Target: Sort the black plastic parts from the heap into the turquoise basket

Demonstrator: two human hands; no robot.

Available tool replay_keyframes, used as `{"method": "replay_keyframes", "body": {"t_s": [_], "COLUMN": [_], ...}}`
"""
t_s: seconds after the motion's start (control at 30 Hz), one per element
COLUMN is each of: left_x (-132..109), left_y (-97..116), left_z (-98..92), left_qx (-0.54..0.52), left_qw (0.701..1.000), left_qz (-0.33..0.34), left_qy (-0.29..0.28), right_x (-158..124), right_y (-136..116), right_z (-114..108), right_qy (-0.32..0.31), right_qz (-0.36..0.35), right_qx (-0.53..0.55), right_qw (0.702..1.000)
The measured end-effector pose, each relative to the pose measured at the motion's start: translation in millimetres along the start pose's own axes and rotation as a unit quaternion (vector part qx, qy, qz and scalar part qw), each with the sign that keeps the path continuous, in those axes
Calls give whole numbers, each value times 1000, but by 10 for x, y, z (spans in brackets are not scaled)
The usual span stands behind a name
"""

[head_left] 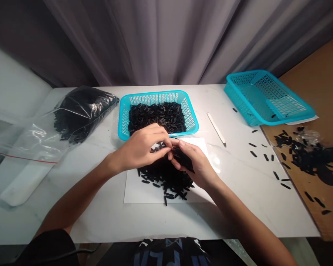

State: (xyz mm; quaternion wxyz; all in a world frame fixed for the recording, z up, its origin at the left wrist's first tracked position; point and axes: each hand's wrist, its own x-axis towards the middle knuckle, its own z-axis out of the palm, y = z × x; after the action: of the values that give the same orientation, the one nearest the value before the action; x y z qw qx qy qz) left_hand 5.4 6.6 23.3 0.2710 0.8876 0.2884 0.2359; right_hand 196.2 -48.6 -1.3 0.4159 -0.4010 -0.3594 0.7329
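Over a heap of small, flat black pieces (166, 177) on a white sheet (131, 192), my two hands meet. My right hand (198, 162) is closed around a bunch of black pieces (183, 157), long and thin like those in the heap. My left hand (144, 146) touches the right fingers with thumb and fingertips pinched together; what is in the pinch is too small to make out. Just beyond the hands stands a turquoise basket (192, 114) filled with the same black pieces.
A clear zip bag (83, 111) of black pieces lies left, by a white block (24, 181). To the right are a pale pen-like tool (216, 129), a second turquoise basket (294, 118) and scattered pieces, some on brown cardboard (294, 184). A grey curtain (144, 40) hangs behind.
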Motion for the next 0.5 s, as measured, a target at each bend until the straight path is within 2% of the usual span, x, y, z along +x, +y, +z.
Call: {"method": "replay_keyframes", "body": {"t_s": [0.13,0.33,0.5], "left_x": [-1,-17,-13], "left_y": [15,28,28], "left_z": [0,0,5], "left_qx": [5,-12,5], "left_qw": [1000,997,998], "left_qz": [-9,-43,4], "left_qy": [21,68,66], "right_x": [15,42,38], "right_y": [24,69,85], "right_z": [-37,-62,-67], "right_qy": [23,79,93], "right_qz": [-19,-95,-124], "right_qx": [-15,-49,-57], "right_qw": [999,991,986]}}
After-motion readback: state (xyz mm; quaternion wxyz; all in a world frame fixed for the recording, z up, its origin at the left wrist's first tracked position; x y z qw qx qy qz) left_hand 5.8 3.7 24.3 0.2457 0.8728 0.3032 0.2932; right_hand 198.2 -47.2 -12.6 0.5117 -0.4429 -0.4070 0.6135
